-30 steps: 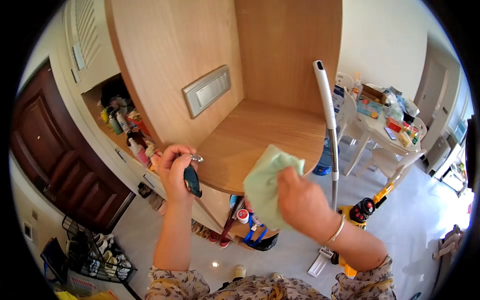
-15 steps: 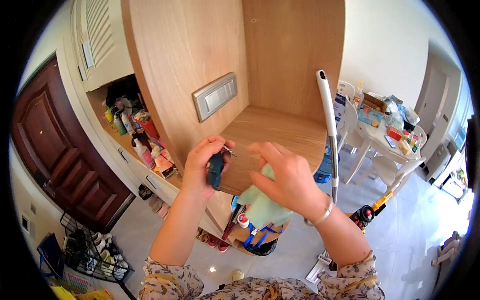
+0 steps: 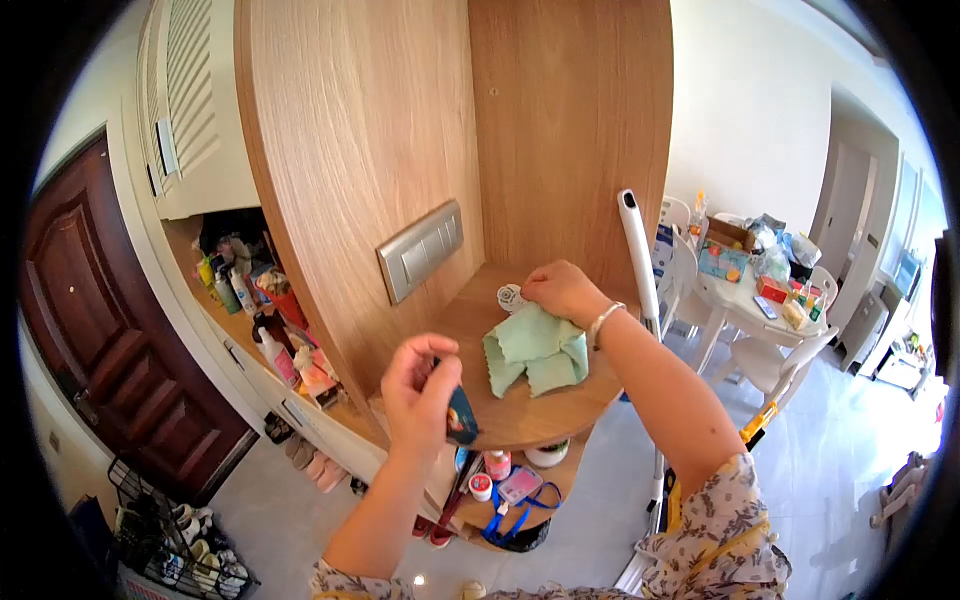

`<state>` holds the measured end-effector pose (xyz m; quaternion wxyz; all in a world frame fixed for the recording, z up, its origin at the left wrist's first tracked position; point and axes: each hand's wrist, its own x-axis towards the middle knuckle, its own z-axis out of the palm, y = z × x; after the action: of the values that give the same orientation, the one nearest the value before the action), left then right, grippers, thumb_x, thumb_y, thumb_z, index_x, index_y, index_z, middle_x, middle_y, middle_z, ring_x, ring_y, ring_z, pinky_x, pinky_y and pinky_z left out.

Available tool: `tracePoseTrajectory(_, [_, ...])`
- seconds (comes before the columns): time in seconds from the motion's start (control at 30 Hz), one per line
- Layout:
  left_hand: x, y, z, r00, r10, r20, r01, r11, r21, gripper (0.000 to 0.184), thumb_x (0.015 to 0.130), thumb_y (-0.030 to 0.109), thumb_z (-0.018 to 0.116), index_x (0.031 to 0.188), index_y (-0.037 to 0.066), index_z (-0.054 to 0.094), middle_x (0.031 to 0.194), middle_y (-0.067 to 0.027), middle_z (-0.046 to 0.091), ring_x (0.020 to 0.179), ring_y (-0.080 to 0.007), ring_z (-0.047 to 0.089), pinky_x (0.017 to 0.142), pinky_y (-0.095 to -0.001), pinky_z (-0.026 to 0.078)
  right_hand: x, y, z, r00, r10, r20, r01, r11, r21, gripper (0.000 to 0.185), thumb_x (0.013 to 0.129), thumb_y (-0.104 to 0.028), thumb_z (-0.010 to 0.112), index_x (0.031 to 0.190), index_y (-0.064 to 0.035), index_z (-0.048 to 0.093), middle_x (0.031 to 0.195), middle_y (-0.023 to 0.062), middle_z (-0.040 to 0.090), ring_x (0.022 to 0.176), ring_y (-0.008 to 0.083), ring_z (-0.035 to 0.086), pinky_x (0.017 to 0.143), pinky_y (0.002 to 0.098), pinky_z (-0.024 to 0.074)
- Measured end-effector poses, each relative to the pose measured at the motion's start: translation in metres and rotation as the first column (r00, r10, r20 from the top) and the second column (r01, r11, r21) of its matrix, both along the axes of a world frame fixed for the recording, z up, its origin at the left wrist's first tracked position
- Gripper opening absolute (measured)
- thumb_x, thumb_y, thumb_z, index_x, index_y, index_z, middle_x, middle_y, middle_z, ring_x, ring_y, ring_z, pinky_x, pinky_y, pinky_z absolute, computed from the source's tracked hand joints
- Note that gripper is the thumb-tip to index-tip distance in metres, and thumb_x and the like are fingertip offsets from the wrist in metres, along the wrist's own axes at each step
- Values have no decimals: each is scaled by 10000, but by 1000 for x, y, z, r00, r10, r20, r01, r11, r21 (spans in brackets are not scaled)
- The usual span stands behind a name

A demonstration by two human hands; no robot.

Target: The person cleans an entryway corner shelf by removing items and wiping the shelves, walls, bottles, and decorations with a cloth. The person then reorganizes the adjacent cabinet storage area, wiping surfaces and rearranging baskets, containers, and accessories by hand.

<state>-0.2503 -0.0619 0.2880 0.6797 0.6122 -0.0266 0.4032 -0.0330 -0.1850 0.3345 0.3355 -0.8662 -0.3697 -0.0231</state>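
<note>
My left hand (image 3: 420, 395) is closed around a small dark blue-green object (image 3: 461, 417) with a coloured patch; its exact kind is unclear. It is in front of the shelf's left edge. My right hand (image 3: 565, 293) is over the round-edged wooden shelf (image 3: 520, 430), fingers curled at the top of a light green cloth (image 3: 538, 350). The cloth spreads over the shelf below that hand. A small whitish patterned disc (image 3: 511, 297) is at the right fingertips; whether they grip it is hidden.
A switch panel (image 3: 420, 250) is on the cabinet's side. A white vacuum-like pole (image 3: 638, 255) stands right of the shelf. On the lower shelf are a small white jar (image 3: 480, 487) and a blue lanyard (image 3: 508, 520). A cluttered white table (image 3: 725, 285) stands at the right.
My right hand has moved up and deeper over the shelf, the green cloth going with it. My left hand has dropped lower with the dark object. The whitish disc now shows.
</note>
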Motion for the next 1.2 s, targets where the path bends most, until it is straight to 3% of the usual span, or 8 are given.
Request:
tracePoseTrajectory(0.1, [-1,2,-5,1000,1,16,-2,999,51,129,855,35,607,983,30,602,852,-18,589,701,-78,547,624,-225,441,78,34,-26,704,364,610,-24,870,-492,244,844,-179,533,890,-97,758,952,158,711,886,352,674,805,424,542])
tracePoseTrajectory(0.53, [7,3,-7,988,78,130,-97,985,143,30,903,26,578,921,9,596,953,-66,605,734,-93,564,662,-230,464,92,78,-23,875,100,474,146,879,-454,262,888,-160,508,920,-43,740,959,195,708,913,326,686,784,418,544])
tracePoseTrajectory(0.6, [5,0,-1,996,64,59,-69,994,80,50,923,63,574,926,17,595,909,-58,614,724,-92,570,656,-231,465,50,57,0,955,-155,-253,211,954,214,231,902,-172,554,882,15,687,890,141,690,797,257,672,721,373,553])
tracePoseTrajectory(0.67, [6,-2,2,998,63,1,-63,998,-13,128,966,158,559,937,38,591,784,-38,624,705,-92,583,643,-234,467,23,34,12,836,177,-520,165,822,545,207,927,-165,551,913,16,650,850,74,656,756,174,638,681,333,548])
tracePoseTrajectory(0.83, [15,-3,-5,988,144,-64,-142,989,33,106,962,145,562,950,42,583,839,-34,623,726,-93,594,645,-233,477,-120,-22,12,755,548,-360,-60,605,794,215,944,-194,583,1049,-19,649,941,71,664,897,166,629,783,302,511])
tracePoseTrajectory(0.97, [12,-28,-3,976,211,48,-213,975,60,127,945,103,532,1041,51,598,931,-36,632,825,-110,616,703,-236,508,-195,-38,-13,926,165,338,-342,744,573,345,799,-40,673,1136,-50,600,1183,198,541,1074,369,562,935,416,458])
tracePoseTrajectory(1.07, [-6,-52,7,986,-159,57,169,906,-388,239,946,83,549,1173,17,578,1063,-66,646,942,-173,640,839,-305,534,-187,-54,-25,908,79,412,-322,762,562,411,758,52,619,1155,-48,584,1134,202,553,1049,397,561,880,416,485])
tracePoseTrajectory(1.2, [-28,-55,7,908,-417,-41,403,895,-193,352,890,26,625,1231,-31,562,1091,-65,631,986,-132,597,890,-284,489,-167,-75,-29,988,129,82,-147,653,743,423,749,139,535,1134,-27,593,1013,152,639,965,276,634,869,330,485])
